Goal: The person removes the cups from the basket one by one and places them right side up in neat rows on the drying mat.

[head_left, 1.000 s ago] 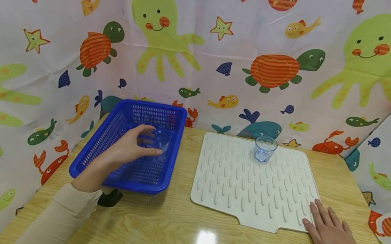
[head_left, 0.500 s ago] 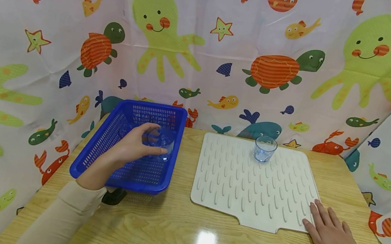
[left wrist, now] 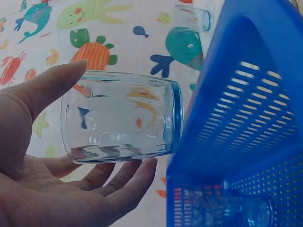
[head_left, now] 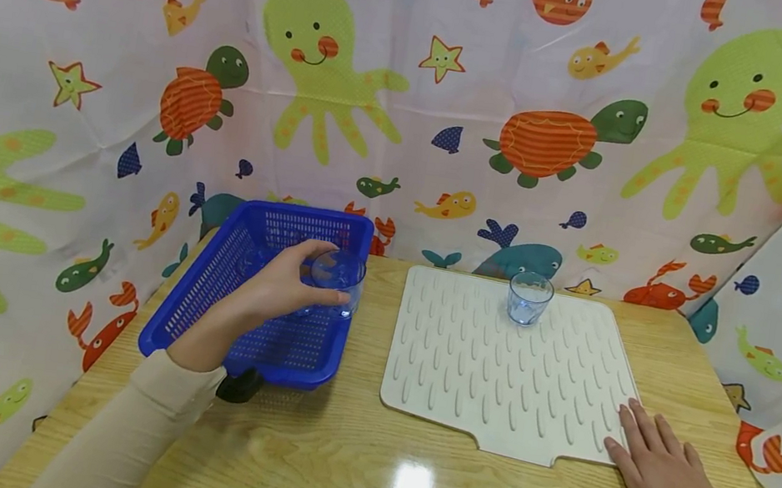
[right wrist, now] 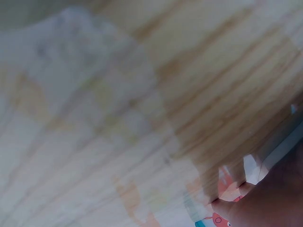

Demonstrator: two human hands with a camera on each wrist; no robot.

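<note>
My left hand (head_left: 278,286) grips a clear, bluish drinking glass (left wrist: 123,118) between thumb and fingers, over the right side of the blue plastic basket (head_left: 199,308). In the left wrist view the glass's thick base points toward the basket wall (left wrist: 255,52). Inside the basket lies at least one more glass (left wrist: 232,208), partly hidden by the mesh. Another glass (head_left: 529,298) stands upright at the back of the white ridged drying mat (head_left: 450,354). My right hand (head_left: 661,466) rests flat on the table, its fingertips touching the mat's right front corner.
Both basket and mat lie on a wooden table (head_left: 342,473), with bare tabletop between them. A white curtain (head_left: 370,182) printed with sea animals hangs behind and along both sides.
My left hand has lifted the glass from inside the basket and carried it right, to the basket's right rim. My right hand and the mat have stayed put.
</note>
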